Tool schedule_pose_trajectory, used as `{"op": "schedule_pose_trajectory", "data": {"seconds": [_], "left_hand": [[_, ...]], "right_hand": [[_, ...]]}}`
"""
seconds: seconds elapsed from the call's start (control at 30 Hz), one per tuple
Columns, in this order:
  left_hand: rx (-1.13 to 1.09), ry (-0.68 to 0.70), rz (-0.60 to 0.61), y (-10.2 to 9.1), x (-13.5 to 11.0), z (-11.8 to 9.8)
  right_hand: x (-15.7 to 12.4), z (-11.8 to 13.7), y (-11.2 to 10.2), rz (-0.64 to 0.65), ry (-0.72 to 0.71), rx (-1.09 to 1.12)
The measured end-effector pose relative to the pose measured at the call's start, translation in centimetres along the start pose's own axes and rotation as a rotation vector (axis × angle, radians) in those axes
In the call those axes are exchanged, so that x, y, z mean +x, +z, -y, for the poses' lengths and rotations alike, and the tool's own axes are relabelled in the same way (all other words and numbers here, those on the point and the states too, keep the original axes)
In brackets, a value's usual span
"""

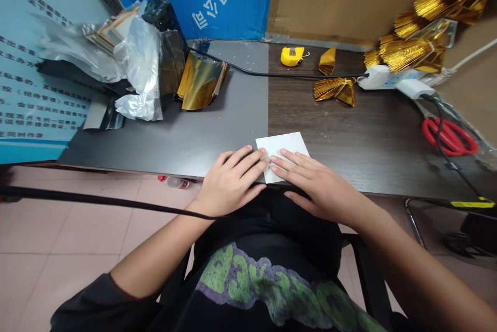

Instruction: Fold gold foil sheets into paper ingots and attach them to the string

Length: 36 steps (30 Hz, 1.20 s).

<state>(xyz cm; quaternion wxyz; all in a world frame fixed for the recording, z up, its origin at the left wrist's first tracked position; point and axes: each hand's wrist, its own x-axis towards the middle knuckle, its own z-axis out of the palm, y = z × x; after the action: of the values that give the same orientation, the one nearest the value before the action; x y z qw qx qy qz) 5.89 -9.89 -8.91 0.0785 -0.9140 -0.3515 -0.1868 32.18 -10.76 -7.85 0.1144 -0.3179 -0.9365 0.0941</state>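
Observation:
A white square of paper lies at the front edge of the dark desk, turned slightly. My left hand rests at its left side, fingers stretched out and the fingertips on the paper. From the right, my right hand lies flat across the lower right of the sheet, fingers extended. The two sets of fingertips nearly meet near the paper's middle. Part of the sheet is hidden under the hands.
Behind stand a yellow tape measure, a pleated gold paper piece and a gold foil stack. Plastic bags sit left. A power strip and red-handled scissors lie right. A black cable crosses the desk.

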Motion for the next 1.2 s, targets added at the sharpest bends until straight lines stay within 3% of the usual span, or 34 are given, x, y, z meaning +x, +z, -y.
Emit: {"op": "schedule_pose_trajectory", "data": {"seconds": [0.13, 0.3, 0.53, 0.7, 0.87, 0.97, 1.1, 1.2], "left_hand": [[-0.018, 0.068, -0.098, 0.4, -0.4, -0.3], [-0.010, 0.050, -0.104, 0.6, -0.5, -0.6], [0.038, 0.079, -0.106, 0.6, -0.2, -0.6], [0.009, 0.047, -0.035, 0.2, 0.1, -0.7], [-0.005, 0.064, -0.051, 0.2, 0.0, -0.5], [-0.065, 0.040, 0.004, -0.2, 0.1, -0.1], [-0.078, 0.016, 0.156, -1.0, 0.5, 0.3], [-0.056, 0.032, 0.150, -0.9, 0.7, 0.2]], "right_hand": [[0.0, 0.1, 0.0, 0.013, 0.030, 0.000], [-0.5, -0.1, 0.0, 0.033, 0.024, -0.041], [-2.0, -1.5, -0.4, -0.030, 0.139, -0.236], [-0.4, 0.9, -0.1, -0.172, 0.243, -0.275], [1.1, 3.3, 1.7, -0.119, 0.097, -0.123], [0.8, 2.6, 1.8, -0.093, 0.075, -0.087], [0.1, 0.1, 0.2, -0.036, 0.014, 0.037], [-0.1, -1.6, -0.9, -0.095, 0.022, 0.110]]}}
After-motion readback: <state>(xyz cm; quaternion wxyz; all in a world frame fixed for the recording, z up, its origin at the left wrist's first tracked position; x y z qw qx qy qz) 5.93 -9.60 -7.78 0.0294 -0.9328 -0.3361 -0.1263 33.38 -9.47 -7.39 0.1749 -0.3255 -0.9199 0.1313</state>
